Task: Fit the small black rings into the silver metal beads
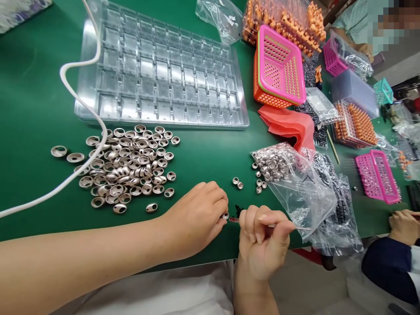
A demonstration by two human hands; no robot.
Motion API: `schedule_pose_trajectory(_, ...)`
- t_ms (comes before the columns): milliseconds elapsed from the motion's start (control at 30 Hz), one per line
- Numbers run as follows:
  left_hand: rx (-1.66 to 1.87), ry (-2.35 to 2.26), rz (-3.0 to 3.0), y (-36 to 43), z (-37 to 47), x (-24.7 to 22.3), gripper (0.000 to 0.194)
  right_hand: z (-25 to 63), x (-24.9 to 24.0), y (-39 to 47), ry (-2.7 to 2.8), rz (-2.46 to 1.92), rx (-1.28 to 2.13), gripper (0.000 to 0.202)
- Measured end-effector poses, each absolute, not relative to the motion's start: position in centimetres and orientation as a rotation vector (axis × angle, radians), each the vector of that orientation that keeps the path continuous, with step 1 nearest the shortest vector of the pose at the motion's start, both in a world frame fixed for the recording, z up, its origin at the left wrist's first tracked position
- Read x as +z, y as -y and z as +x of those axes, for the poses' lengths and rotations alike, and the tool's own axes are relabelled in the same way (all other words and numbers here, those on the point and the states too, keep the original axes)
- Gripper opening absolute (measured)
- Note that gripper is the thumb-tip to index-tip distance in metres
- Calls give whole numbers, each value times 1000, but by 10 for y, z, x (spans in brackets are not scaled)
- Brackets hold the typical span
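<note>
My left hand (205, 214) is closed, pinching a small silver metal cap (225, 215) with a hole in it. Facing it, my right hand (264, 236) is wrapped round a thin stick-like tool (234, 219). Its reddish tip points at the cap, close to it; whether they touch I cannot tell. Tiny black parts (239, 210) lie just behind the tool. Left of my hands spreads a pile of similar silver caps (131, 166). A few small silver pieces (238, 183) lie beyond my hands, near an open clear bag (278, 164) holding more of them.
Clear compartment trays (157, 74) are stacked at the back, with a white cable (78, 96) across their left side. Pink and orange baskets (278, 65), red cloth (292, 127) and boxes of orange parts (354, 122) stand right. Another person's hand (403, 227) is at the far right.
</note>
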State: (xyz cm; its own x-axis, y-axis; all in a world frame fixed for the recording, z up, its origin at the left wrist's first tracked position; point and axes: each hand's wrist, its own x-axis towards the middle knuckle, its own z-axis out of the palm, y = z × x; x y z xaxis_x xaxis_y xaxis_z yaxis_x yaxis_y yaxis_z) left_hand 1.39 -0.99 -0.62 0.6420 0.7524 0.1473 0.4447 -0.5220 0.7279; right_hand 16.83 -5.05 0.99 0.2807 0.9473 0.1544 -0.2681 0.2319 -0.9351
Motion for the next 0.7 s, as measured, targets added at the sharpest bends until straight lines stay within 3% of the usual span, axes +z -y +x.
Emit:
schedule_pose_trajectory(333,585,-938,2195,9,15,-4,4,162,10,48,945,-988,940,54)
schedule_pose_trajectory(700,573,-933,2199,8,15,-4,7,158,11,47,855,-1027,1046,54)
